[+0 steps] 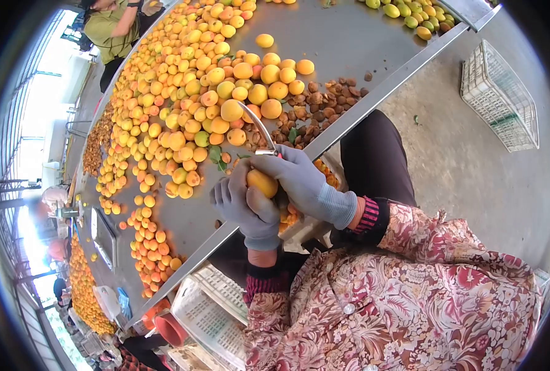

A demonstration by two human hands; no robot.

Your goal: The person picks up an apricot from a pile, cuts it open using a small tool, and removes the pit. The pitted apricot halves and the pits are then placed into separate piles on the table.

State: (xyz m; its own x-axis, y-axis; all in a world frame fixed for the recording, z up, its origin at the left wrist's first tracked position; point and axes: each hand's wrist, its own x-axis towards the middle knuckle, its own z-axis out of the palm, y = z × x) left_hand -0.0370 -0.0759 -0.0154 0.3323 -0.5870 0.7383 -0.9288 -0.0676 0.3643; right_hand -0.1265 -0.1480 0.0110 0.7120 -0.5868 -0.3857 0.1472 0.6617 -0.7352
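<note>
Both my hands wear grey gloves and meet just above the near edge of the metal table. My left hand [247,210] is closed round a yellow apricot [262,183]. My right hand [306,182] grips a knife with a curved blade [259,125], its tip pointing up and away from the fruit. The right fingers press against the apricot's side; most of the knife's handle is hidden in the glove. Beyond my hands, many loose apricots [182,117] cover the table, with brown apricot pits [324,102] heaped near the edge.
The metal table [349,37] has a raised rim [374,93]. Greener fruit [411,13] lies at the far right. A white crate [500,96] stands on the floor; another crate [210,309] and a red bucket [171,329] sit below the edge. Another person [111,31] is across the table.
</note>
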